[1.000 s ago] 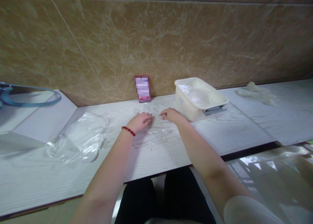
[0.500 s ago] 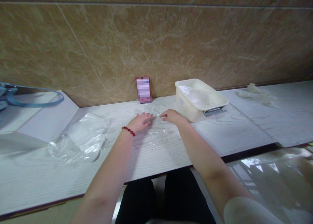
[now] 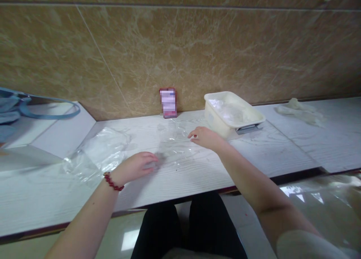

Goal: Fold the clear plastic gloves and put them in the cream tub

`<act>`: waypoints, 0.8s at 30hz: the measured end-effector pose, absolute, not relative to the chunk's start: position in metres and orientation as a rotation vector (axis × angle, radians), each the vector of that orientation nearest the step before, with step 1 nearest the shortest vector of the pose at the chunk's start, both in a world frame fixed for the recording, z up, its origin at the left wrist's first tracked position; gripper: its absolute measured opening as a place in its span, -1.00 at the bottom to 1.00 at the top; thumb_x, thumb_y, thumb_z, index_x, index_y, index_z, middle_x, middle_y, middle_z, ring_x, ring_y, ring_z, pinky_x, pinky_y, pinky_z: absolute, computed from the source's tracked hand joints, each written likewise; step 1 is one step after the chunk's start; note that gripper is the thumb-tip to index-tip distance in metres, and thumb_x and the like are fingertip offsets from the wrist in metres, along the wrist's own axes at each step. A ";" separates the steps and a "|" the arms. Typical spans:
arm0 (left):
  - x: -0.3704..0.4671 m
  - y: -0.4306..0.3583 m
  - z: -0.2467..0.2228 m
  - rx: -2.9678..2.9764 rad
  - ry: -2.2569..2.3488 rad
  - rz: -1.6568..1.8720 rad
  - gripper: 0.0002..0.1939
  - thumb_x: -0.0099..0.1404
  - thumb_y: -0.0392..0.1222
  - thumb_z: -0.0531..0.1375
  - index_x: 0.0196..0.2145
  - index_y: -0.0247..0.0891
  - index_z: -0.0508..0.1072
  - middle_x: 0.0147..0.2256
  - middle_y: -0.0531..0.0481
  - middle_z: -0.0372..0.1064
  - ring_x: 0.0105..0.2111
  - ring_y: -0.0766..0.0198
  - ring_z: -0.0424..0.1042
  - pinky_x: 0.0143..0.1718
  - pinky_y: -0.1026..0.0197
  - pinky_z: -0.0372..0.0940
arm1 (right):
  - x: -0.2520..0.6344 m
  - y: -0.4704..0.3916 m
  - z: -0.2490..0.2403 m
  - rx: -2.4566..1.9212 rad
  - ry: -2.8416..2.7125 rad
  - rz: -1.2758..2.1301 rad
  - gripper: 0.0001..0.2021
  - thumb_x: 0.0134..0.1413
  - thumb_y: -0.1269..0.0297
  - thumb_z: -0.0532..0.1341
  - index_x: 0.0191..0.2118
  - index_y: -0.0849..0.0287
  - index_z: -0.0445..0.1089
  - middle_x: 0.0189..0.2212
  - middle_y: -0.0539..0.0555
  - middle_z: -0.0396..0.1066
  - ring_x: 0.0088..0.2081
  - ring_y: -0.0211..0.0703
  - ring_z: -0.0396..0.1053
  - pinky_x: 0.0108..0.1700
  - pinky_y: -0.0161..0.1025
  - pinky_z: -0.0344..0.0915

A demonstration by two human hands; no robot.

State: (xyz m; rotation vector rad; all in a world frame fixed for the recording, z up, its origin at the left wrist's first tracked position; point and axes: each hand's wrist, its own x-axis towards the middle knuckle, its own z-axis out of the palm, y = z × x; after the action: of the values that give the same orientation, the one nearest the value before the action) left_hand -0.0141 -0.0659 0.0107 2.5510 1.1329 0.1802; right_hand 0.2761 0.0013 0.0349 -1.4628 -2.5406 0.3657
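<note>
Thin transparent plastic film (image 3: 176,141): flat, lightly wrinkled (glossy highlights) | Location: white wood-grain tabletop (image 3: 175,183) | Left hand (image 3: 137,166): fingers loosely extended, near film | Right hand (image 3: 205,137): fingers curled beside film, grip indeterminable

Clear plastic (image 3: 175,141) on table (image 3: 159,187), between left fingers (image 3: 147,157), right fingers (image 3: 195,133).

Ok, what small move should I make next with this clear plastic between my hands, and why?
I'd probably smooth the clear plastic with your left hand: the glints suggest wrinkles, and that hand is open beside the plastic's near left corner. Your right hand is near the right edge; whether it touches is hard to tell.
</note>
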 end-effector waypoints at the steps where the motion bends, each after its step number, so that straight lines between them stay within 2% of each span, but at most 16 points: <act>1: -0.015 -0.068 0.006 2.555 1.093 0.186 -0.70 0.14 -0.12 0.06 -0.14 -0.12 0.36 -0.14 0.01 0.34 -0.14 0.28 0.30 -0.07 0.20 0.18 | 0.279 -0.009 0.034 -1.401 -2.582 0.356 -0.79 -0.06 0.32 0.13 -0.25 0.07 0.42 -0.34 0.07 0.36 -0.27 -0.17 0.28 -0.17 -0.26 0.17; 5: -0.012 -0.070 -0.010 2.590 1.016 0.262 -0.70 0.18 -0.15 0.03 -0.12 -0.13 0.33 -0.08 -0.01 0.30 -0.07 0.31 0.25 -0.03 0.18 0.16 | 0.290 -0.050 0.018 -1.205 -2.659 0.375 -0.72 -0.10 0.34 0.17 -0.17 0.07 0.37 -0.27 0.08 0.33 -0.19 -0.14 0.24 -0.11 -0.21 0.15; 8: -0.007 -0.067 -0.017 2.631 0.993 0.306 -0.77 0.20 -0.19 0.00 -0.23 -0.19 0.39 -0.11 -0.04 0.31 -0.07 0.32 0.25 -0.03 0.20 0.17 | 0.291 -0.070 0.003 -1.244 -2.584 0.366 -0.69 -0.10 0.33 0.18 -0.14 0.09 0.34 -0.23 0.09 0.30 -0.16 -0.14 0.22 -0.09 -0.18 0.13; 11: -0.002 -0.063 -0.020 2.644 1.015 0.352 -0.80 0.20 -0.21 0.00 -0.36 -0.22 0.41 -0.18 -0.03 0.34 -0.12 0.31 0.29 -0.07 0.21 0.19 | 0.285 -0.081 -0.009 -1.286 -2.482 0.354 -0.67 -0.09 0.29 0.18 -0.11 0.11 0.31 -0.19 0.09 0.28 -0.13 -0.14 0.19 -0.06 -0.16 0.11; 17: 0.003 -0.064 -0.014 2.516 1.235 0.455 -0.83 0.20 -0.20 -0.02 -0.34 -0.23 0.34 -0.27 -0.01 0.35 -0.28 0.32 0.33 -0.21 0.21 0.26 | 0.267 -0.087 -0.021 -1.368 -2.356 0.281 -0.60 -0.10 0.24 0.18 -0.06 0.13 0.25 -0.11 0.12 0.24 -0.05 -0.12 0.13 -0.02 -0.14 0.09; 20: 0.004 -0.069 -0.011 2.475 1.285 0.494 -0.82 0.20 -0.19 -0.03 -0.32 -0.23 0.34 -0.27 -0.02 0.35 -0.29 0.32 0.33 -0.23 0.22 0.26 | 0.264 -0.085 -0.024 -1.356 -2.373 0.241 -0.68 -0.05 0.24 0.15 -0.11 0.15 0.31 -0.11 0.14 0.25 -0.05 -0.12 0.14 -0.01 -0.15 0.09; 24: 0.006 -0.075 -0.009 2.516 1.178 0.447 -0.78 0.16 -0.18 0.02 -0.25 -0.24 0.34 -0.25 -0.03 0.34 -0.28 0.31 0.33 -0.20 0.23 0.25 | 0.263 -0.080 -0.029 -1.262 -2.466 0.212 -0.80 0.05 0.34 0.06 -0.28 0.18 0.41 -0.16 0.10 0.31 -0.09 -0.19 0.18 -0.03 -0.23 0.13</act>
State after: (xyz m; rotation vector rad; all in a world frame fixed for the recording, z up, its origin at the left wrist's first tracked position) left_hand 0.0062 -0.0752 -0.0087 2.5160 1.1783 0.4470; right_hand 0.2634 -0.0799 -0.0285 -1.2617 -2.4660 0.2122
